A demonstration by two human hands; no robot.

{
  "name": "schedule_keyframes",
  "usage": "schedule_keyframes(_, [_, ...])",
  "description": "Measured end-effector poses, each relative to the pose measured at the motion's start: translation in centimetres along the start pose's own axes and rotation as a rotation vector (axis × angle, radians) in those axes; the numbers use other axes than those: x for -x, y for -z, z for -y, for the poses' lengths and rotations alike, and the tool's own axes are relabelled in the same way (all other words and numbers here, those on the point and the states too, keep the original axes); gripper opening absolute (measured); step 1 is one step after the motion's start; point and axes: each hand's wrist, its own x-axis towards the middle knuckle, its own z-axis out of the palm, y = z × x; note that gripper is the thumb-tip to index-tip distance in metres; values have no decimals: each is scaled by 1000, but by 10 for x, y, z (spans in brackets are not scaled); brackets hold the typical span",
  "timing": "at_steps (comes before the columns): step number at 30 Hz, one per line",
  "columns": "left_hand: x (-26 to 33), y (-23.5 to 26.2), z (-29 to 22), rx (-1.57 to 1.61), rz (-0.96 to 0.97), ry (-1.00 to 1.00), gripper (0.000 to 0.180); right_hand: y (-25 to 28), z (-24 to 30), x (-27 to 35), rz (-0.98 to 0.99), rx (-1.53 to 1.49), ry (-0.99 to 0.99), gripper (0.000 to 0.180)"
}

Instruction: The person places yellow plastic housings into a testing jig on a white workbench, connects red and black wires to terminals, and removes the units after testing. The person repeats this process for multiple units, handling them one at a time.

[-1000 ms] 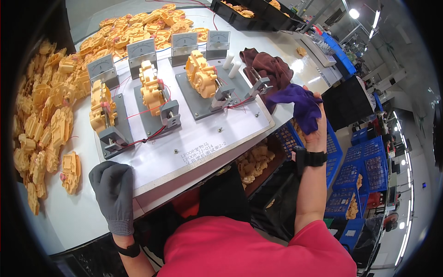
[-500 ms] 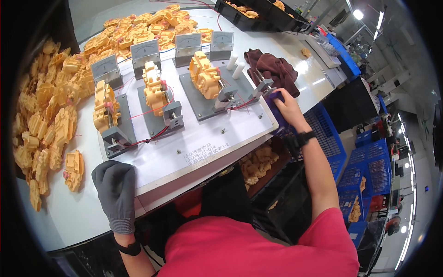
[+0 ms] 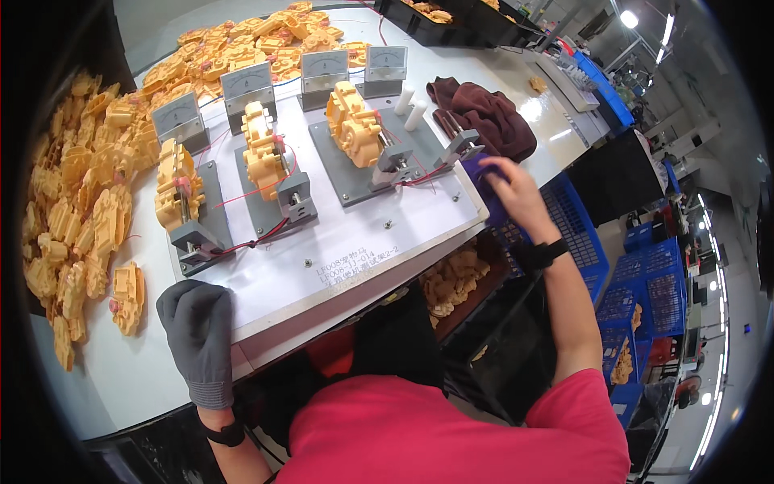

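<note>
White table carries yellow housings, heaped left and far, and a paper-covered board. Brown cloth lies right. My gloved left hand, loosely fisted, contents hidden, sits near-left; my right hand, half-curled, touches purple cloth at the board's right edge, grip unclear.

Dark printed characters on the white board, tiny markings on gauges.

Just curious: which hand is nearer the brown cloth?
Right: the right hand is just nearside of the brown cloth; the left hand is far to its left.
</note>
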Motion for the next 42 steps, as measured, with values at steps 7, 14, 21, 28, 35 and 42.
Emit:
schedule_keyframes(7, [0, -1, 0, 23, -8, -8, 13, -37, -20, 28, -84, 213, 156, 38])
schedule_keyframes(14, [-2, -1, -2, 14, -17, -28, 13, -14, -88, -4, -28, 351, 149, 33])
schedule_keyframes(21, [-2, -3, -1, 18, -35, -33, 13, 23, -57, -45, -176, 248, 9, 19])
schedule_keyframes(28, [-2, -1, -4, -14, -25, -5, 12, 25, -22, -45, -287, -95, -117, 36])
schedule_keyframes(35, [0, -1, -3, -20, -14, -8, 12, 19, -13, -27, -82, -445, -172, 45])
schedule_keyframes(42, [-1, 0, -2, -13, -7, -38, 13, -5, -33, -14, 319, -1071, -790, 43])
